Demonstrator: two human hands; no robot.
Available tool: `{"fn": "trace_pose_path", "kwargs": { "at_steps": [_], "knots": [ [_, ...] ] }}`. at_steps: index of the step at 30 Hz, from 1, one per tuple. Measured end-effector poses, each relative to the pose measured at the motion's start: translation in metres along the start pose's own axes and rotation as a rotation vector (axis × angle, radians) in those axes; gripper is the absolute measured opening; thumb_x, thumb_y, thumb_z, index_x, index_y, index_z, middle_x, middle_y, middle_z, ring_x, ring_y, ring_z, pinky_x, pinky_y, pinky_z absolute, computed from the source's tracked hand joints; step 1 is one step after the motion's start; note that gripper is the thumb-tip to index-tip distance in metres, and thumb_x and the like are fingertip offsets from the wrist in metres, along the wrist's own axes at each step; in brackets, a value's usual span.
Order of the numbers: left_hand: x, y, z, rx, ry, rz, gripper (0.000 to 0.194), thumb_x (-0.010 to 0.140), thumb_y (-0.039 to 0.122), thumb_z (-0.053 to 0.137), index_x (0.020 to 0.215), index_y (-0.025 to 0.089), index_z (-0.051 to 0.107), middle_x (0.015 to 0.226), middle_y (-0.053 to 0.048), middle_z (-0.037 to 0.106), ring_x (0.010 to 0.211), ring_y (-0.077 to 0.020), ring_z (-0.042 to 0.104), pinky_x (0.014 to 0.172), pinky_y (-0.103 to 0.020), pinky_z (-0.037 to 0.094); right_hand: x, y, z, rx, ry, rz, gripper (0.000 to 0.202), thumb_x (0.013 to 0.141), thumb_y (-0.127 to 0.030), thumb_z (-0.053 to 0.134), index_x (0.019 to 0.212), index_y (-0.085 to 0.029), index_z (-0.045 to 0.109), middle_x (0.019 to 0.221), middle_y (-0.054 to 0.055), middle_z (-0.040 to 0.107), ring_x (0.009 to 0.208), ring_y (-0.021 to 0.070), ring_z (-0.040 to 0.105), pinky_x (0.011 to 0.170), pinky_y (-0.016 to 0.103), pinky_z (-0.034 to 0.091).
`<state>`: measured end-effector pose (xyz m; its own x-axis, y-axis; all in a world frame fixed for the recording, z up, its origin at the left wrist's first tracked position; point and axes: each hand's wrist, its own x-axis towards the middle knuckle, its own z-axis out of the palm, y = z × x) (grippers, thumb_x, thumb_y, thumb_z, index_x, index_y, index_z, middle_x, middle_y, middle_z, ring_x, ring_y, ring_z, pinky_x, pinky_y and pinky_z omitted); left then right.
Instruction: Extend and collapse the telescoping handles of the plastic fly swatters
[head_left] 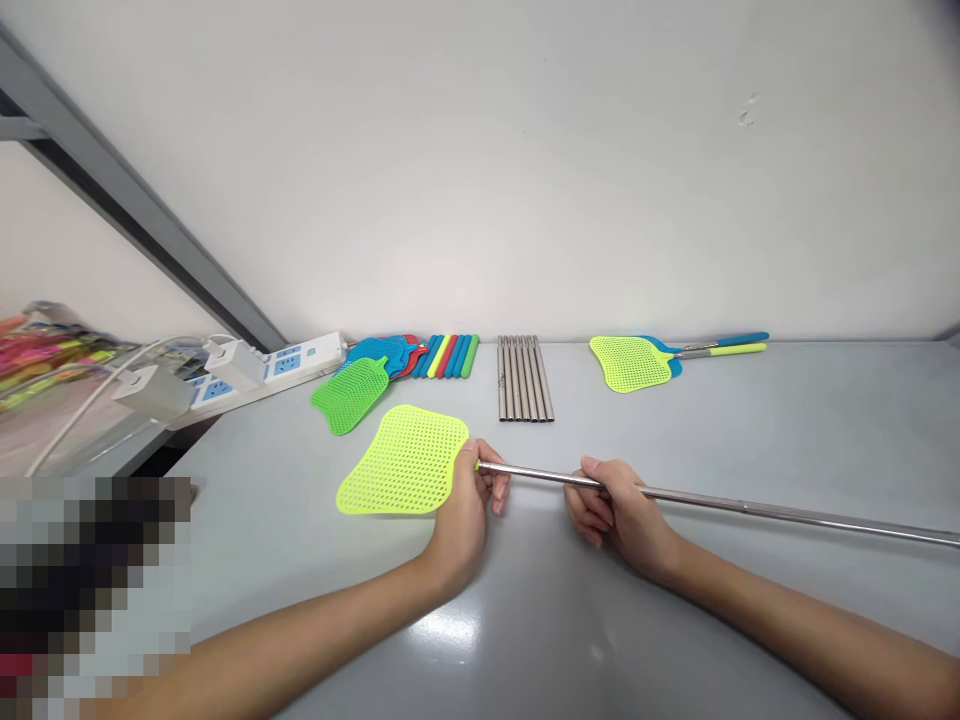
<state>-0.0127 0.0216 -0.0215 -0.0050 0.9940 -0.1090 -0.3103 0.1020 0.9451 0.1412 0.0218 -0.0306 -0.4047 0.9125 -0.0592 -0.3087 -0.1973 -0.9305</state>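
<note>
My left hand [472,495] is closed on the neck of a yellow-green mesh swatter head [405,462], where the head meets a long metal rod [705,501]. The rod runs to the right and leaves the frame at the right edge. My right hand [619,510] is closed around the rod, a short way right of my left hand. Behind them on the grey table lie several metal tubes [525,380] side by side. A row of coloured handles [452,358] lies left of the tubes, beside a green swatter head [351,394] and a pile of blue ones [375,352] and red ones.
Two swatters with handles, the front one yellow-green [634,364], lie at the back right by the wall. A white power strip [300,362] with plugs and a cable is at the left, under a grey metal frame [135,180]. Blurred colourful items [52,350] lie further left.
</note>
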Motion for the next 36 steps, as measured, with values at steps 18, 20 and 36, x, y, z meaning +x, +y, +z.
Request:
{"fn": "trace_pose_path", "kwargs": {
  "at_steps": [18, 20, 36],
  "knots": [
    [-0.011, -0.003, -0.003, 0.126, -0.213, -0.05, 0.047, 0.086, 0.035, 0.019, 0.044, 0.018, 0.034, 0.039, 0.004, 0.026, 0.042, -0.0095, 0.025, 0.048, -0.024, 0.022, -0.003, 0.004, -0.002, -0.028, -0.016, -0.006, 0.042, 0.081, -0.032, 0.031, 0.041, -0.021, 0.024, 0.036, -0.004, 0.025, 0.034, 0.009, 0.028, 0.04, 0.025, 0.021],
    [-0.013, -0.004, -0.002, 0.138, -0.211, -0.048, 0.047, 0.086, 0.035, 0.019, 0.044, 0.018, 0.034, 0.039, 0.004, 0.027, 0.043, -0.0097, 0.025, 0.048, -0.025, 0.023, -0.003, 0.003, -0.002, -0.034, -0.016, -0.001, 0.042, 0.081, -0.033, 0.031, 0.041, -0.021, 0.025, 0.036, -0.004, 0.025, 0.034, 0.0091, 0.027, 0.04, 0.025, 0.021],
    [-0.018, -0.004, 0.004, 0.236, -0.27, -0.134, 0.05, 0.086, 0.039, 0.02, 0.046, 0.016, 0.039, 0.04, 0.003, 0.029, 0.044, -0.0096, 0.03, 0.048, -0.024, 0.023, 0.0, 0.004, 0.002, 0.015, -0.024, 0.026, 0.045, 0.081, -0.034, 0.034, 0.039, -0.019, 0.029, 0.036, -0.005, 0.027, 0.034, 0.0087, 0.031, 0.039, 0.023, 0.025]
  ]
}}
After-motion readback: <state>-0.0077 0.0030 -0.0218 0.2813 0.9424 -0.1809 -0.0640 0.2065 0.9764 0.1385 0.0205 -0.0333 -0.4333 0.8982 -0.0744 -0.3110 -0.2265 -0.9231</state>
